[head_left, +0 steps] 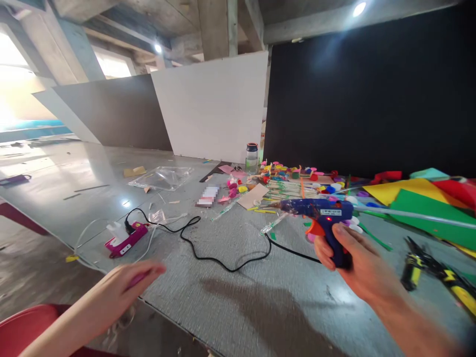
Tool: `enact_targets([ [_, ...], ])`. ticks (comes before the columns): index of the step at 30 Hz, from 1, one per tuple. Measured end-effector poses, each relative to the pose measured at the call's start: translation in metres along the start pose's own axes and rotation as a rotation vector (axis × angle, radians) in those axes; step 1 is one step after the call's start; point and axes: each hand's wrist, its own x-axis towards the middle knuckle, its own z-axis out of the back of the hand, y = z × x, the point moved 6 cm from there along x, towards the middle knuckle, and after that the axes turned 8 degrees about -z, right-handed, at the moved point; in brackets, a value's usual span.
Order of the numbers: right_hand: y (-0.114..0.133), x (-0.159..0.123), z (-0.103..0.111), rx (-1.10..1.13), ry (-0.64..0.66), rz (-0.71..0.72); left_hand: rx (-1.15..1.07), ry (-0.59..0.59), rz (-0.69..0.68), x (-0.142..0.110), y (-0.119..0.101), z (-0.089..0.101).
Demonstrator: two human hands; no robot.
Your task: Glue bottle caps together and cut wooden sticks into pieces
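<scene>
Glue gun (320, 210) in right hand (357, 258), lying near-level, nozzle pointing left.

Label (330, 212) on glue gun (316, 207) unreadable, card (208, 196) blurred, red seat (28, 322) cut off, pink thing (137, 279) mostly hidden in left hand (121, 285)

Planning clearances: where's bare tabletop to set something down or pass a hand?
Widest bare patch: table between black cord, near edge and right hand. Another: left of clear plastic, beyond power strip, barring thin dark strips. Crowded: beyond glue gun, pom-poms and sticks; rightward, coloured sheets and pliers.
</scene>
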Motion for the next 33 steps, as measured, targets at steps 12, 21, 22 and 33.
enact_targets([
  [12,-0.002,-0.003,0.01,0.015,-0.063,-0.033,0.563,0.326,-0.08,0.226,-0.075,-0.156],
  [21,-0.011,0.006,0.0,0.024,-0.01,-0.06,0.564,0.284,-0.063,0.184,-0.035,-0.12],
  [22,-0.011,0.006,-0.003,0.02,-0.007,-0.063,0.559,0.278,-0.057,0.187,-0.036,-0.121],
  [33,-0.007,0.0,0.001,-0.004,-0.035,-0.053,0.452,0.065,-0.086,0.184,-0.068,-0.082],
])
